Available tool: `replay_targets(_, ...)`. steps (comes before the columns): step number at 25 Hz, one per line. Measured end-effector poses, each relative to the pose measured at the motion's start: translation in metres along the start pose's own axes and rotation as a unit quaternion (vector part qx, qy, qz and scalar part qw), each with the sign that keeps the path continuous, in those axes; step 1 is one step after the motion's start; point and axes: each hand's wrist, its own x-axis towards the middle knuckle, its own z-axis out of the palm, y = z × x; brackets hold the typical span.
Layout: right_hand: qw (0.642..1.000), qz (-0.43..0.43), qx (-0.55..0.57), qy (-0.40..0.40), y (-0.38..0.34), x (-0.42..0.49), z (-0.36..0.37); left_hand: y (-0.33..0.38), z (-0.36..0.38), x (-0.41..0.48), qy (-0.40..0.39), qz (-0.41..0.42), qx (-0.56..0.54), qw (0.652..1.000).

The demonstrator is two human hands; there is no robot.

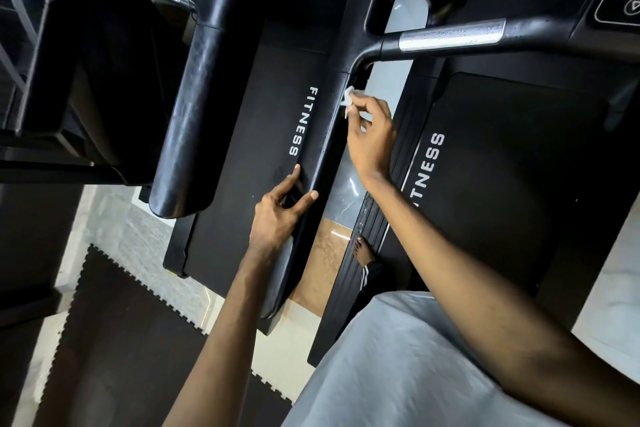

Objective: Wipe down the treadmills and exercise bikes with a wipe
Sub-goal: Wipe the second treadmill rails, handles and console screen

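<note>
Two black treadmills stand side by side, each belt marked FITNESS. My right hand [371, 135] pinches a small crumpled white wipe [349, 96] against the inner edge of the long black handrail [325, 135] of the near treadmill [512, 163]. Lower on the same rail, my left hand [280, 215] rests with its fingers spread and lightly curled over the rail's side. A silver grip sensor [450, 35] sits on the crossbar above my right hand.
The second treadmill's belt [263, 135] lies to the left, with its thick padded handrail [194, 107] beside it. A console corner [620, 0] shows at top right. A black interlocking floor mat [114, 340] lies at bottom left. My bare foot [363, 251] stands between the treadmills.
</note>
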Motion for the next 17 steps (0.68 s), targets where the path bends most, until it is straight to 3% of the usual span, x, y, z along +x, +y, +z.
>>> replay_targets(4,0.992,-0.096,-0.063,-0.049,-0.009,0.017,-0.006,-0.005,0.003,0.001,0.002,0.009,-0.016,1.000)
replay_targets(13,0.968,-0.159,-0.137,-0.135,-0.017,0.003,-0.020,-0.012,0.009,-0.001,0.004,0.015,-0.022,1.000)
replay_targets(15,0.978,-0.123,-0.085,-0.145,-0.005,-0.022,-0.025,-0.013,0.010,-0.001,0.005,0.020,-0.025,0.999)
replay_targets(17,0.992,-0.016,-0.001,-0.128,0.006,-0.034,-0.019,-0.015,0.008,0.001,0.009,0.024,-0.035,0.999)
